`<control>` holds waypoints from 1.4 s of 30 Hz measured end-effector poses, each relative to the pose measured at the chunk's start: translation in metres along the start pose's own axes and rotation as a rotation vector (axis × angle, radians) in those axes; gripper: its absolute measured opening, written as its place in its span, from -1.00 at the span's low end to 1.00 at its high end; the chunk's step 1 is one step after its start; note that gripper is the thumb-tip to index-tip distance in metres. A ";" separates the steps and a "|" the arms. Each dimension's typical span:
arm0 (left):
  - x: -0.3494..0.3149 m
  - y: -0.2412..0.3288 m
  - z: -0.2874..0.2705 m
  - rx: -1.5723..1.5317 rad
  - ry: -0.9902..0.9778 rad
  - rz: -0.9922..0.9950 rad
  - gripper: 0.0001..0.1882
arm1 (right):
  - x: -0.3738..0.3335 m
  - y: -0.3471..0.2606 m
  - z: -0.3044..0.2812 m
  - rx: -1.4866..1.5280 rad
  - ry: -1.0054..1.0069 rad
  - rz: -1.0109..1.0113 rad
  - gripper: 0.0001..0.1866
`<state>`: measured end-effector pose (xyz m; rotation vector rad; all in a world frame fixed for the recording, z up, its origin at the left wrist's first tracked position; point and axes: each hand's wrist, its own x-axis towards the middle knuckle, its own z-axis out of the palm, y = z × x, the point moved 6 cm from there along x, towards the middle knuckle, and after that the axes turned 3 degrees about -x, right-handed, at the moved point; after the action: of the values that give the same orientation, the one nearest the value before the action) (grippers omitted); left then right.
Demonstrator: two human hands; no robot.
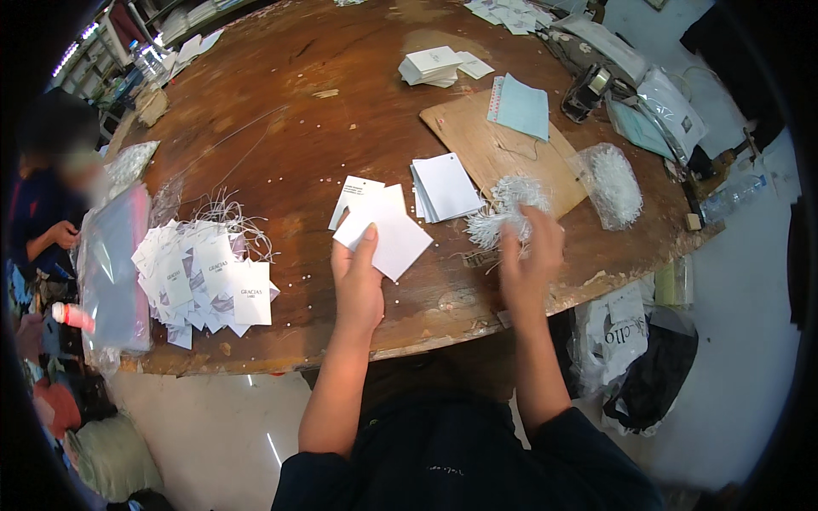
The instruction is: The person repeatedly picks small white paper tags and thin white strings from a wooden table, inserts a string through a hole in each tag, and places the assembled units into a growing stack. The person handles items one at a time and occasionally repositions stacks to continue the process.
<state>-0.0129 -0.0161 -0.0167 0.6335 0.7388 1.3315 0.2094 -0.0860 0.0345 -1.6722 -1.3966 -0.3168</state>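
Note:
My left hand (360,277) is closed on a few fanned white card tags (388,238), its thumb pressed on the blank top one. Behind them a printed tag (351,194) with a punched hole shows; whether it is held or lies on the table I cannot tell. My right hand (532,255), slightly blurred, reaches to a heap of white tag strings (503,223); thumb and fingers look apart, with strings showing between them. Just left of that heap rests a stack of blank white tags (445,187). Finished-looking tags with strings (209,277) lie piled at the left.
A wooden board (558,175) bears a light blue booklet (520,108). Beside it sits a plastic bag of white strings (612,187). Farther back are more card stacks (430,66) and a tape dispenser (585,92). Clear plastic sleeves (115,268) lie at the left edge, near another person.

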 end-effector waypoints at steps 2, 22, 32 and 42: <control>-0.001 0.003 -0.002 0.014 0.011 0.022 -0.43 | 0.012 0.042 -0.014 -0.044 0.117 0.218 -0.69; -0.029 -0.002 -0.025 0.139 -0.028 -0.008 -0.47 | 0.045 0.087 -0.006 0.197 -0.092 0.501 -0.70; -0.027 -0.002 -0.025 0.089 -0.031 0.013 -0.49 | 0.071 0.071 -0.026 0.441 -0.027 0.428 -0.75; -0.032 -0.003 -0.021 0.094 -0.069 -0.036 -0.50 | 0.047 0.006 0.012 0.478 -0.346 0.307 -0.82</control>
<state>-0.0303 -0.0479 -0.0289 0.7339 0.7563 1.2413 0.2258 -0.0464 0.0576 -1.5430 -1.2994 0.4687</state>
